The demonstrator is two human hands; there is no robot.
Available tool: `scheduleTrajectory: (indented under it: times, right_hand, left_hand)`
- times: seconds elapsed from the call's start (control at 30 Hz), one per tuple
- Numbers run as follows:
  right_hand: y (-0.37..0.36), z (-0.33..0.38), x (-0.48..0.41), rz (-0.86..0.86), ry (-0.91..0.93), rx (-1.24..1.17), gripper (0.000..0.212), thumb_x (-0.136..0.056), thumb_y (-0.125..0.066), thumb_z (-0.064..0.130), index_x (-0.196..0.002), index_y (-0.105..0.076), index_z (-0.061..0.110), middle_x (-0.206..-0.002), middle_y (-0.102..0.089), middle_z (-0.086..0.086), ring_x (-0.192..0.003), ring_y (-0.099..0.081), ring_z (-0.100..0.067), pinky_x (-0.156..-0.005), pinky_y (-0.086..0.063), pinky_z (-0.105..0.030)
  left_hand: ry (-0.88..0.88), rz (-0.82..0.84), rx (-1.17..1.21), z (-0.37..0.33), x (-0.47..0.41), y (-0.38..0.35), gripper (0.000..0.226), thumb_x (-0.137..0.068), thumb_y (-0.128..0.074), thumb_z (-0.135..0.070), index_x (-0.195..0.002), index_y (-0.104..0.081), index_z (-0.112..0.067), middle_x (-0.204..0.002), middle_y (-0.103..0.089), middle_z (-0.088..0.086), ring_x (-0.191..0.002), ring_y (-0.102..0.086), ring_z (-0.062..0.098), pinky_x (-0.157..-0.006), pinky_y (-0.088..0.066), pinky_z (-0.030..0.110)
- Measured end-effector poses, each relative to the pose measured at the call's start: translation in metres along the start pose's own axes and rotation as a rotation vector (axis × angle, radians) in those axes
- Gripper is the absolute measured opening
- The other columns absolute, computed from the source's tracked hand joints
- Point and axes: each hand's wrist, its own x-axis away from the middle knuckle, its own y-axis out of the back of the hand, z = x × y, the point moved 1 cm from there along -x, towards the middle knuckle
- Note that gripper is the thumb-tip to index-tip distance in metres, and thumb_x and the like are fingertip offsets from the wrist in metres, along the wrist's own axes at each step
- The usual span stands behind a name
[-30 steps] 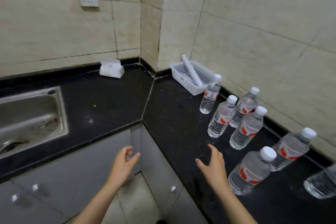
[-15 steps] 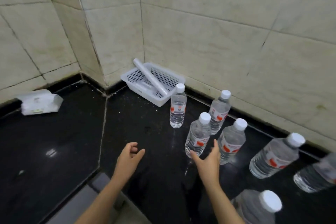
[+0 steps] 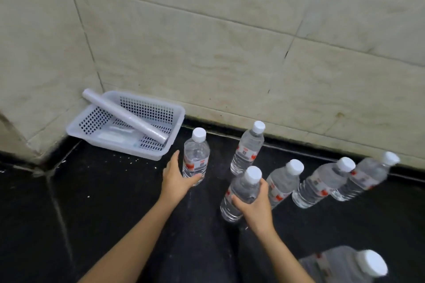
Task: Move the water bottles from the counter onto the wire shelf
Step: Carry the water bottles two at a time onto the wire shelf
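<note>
The water bottles (image 3: 247, 151) are showing clear, see-through bodies, each wearing a white cap (image 3: 199, 133) and a white label (image 3: 195, 165) with red patches. The basket (image 3: 178, 111) is gleaming white, its walls and floor dotted with a regular grid of dark holes; the roll (image 3: 124, 115) is looking pale grey-white. The table (image 3: 103, 202) is shining glossy black, flecked with white specks. The wall tiles (image 3: 207, 53) are showing cream, with faint brownish veining and dark grout lines.

Bare counter (image 3: 103, 190) left of bottles (image 3: 285, 181)
</note>
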Motion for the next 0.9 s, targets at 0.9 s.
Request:
scheduleTrajectory:
  times: [0.9]
  right_hand:
    - [-0.003, 0.014, 0.026, -0.145, -0.060, 0.173, 0.080, -0.063, -0.081, 0.015, -0.129, -0.036, 0.020, -0.111, -0.052, 0.006, -0.103, -0.051, -0.012, -0.091, -0.040, -0.026]
  left_hand:
    - [-0.049, 0.132, 0.051, 0.025, 0.019, 0.010, 0.072, -0.059, -0.083, -0.023, -0.121, -0.046, -0.023, -0.121, -0.061, 0.005, -0.113, -0.056, 0.026, -0.098, -0.045, 0.046]
